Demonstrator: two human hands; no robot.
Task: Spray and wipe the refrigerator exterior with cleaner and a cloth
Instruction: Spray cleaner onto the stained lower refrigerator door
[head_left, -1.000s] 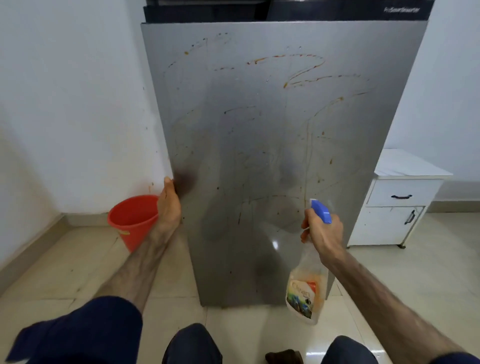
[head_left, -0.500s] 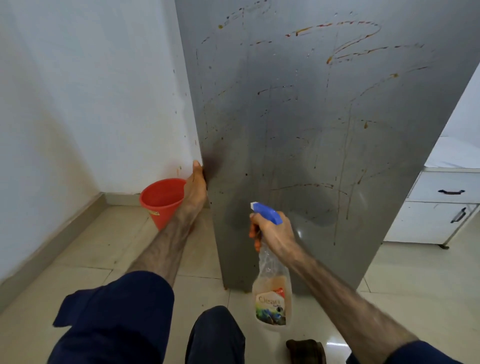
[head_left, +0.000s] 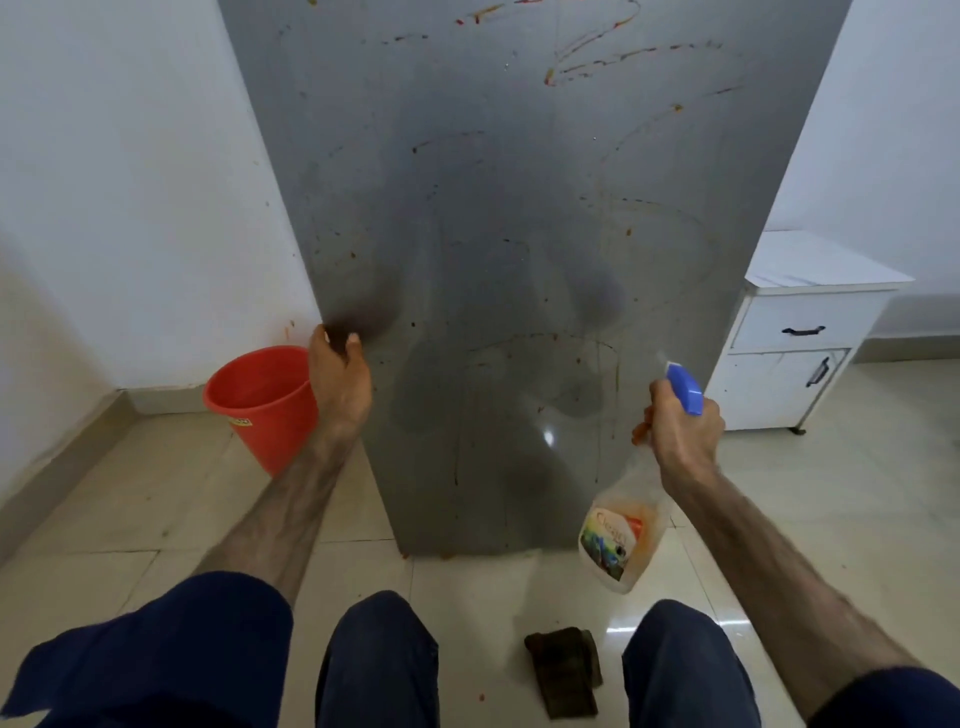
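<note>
We are crouching in front of the refrigerator (head_left: 519, 234), a tall grey panel streaked w/ orange-red smears, knees showing at the bottom of the view. Our left hand (head_left: 338, 382) is gripping the fridge's left edge, fingers (head_left: 318, 332) curling round the corner and thumb pressing on the front face, probably to brace ourselves and steady the panel; it is holding nothing else. Our right hand (head_left: 683, 431) is clenching the neck of the spray bottle (head_left: 623, 530), its blue nozzle (head_left: 685, 389) sticking up above the knuckles and aiming at the panel, which stands just ahead of the fingertips; the index finger seems to be resting on the orange trigger, though we can't tell if it is squeezing. The clear bottle body is hanging below the palm, tilted, so the nozzle is facing the stains. The cloth (head_left: 563, 670), dark & crumpled, is lying on the floor tiles well below the right hand, between our knees, likely parked there within reach for wiping after spraying. A red bucket (head_left: 260, 405) is standing just left of the left hand's fingers, next to the wall.
</note>
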